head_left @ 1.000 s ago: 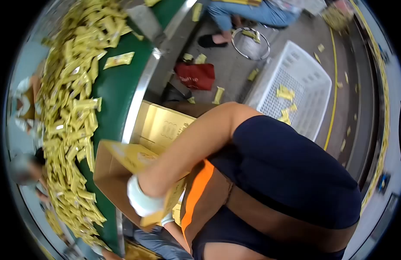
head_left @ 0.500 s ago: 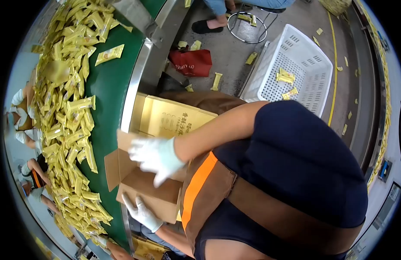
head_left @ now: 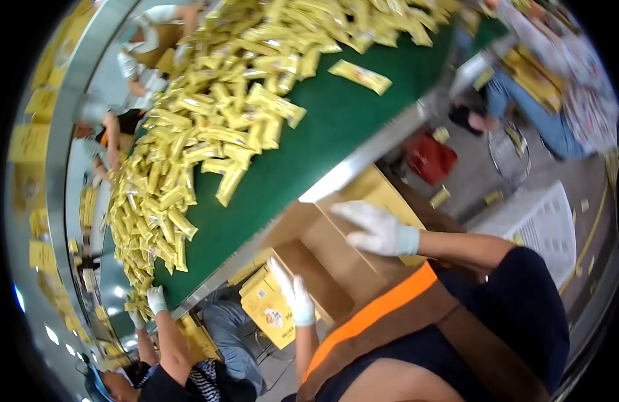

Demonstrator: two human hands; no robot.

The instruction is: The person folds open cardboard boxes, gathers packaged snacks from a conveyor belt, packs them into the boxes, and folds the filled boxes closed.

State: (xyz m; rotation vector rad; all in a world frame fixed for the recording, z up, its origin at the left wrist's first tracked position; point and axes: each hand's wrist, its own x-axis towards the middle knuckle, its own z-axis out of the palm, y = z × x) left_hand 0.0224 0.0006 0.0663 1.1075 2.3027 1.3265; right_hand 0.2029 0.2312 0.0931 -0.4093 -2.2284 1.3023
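Note:
An open cardboard box (head_left: 328, 276) sits in front of my body, tilted in view, with its flaps up and its bare brown inside showing. My left hand (head_left: 294, 295), in a white glove, lies along the box's near-left outer side with fingers stretched. On the opposite side, my gloved right hand (head_left: 376, 229) has its fingers extended at the box's upper flap. Neither hand has a wrapped snack in it. Close by, a heap of yellow wrapped snack bars (head_left: 209, 127) covers much of the green conveyor belt (head_left: 282, 177).
A co-worker (head_left: 179, 355) at lower left reaches to the belt; another person (head_left: 557, 87) sits at upper right. Yellow printed cartons (head_left: 272, 315) stand beside my box. A white crate (head_left: 547, 231), a red bag (head_left: 431, 159) and loose packets lie on the right.
The view has swung toward the belt, bringing more co-workers in. My right hand has moved from over the box opening to its flap; my left hand stays at the box's side.

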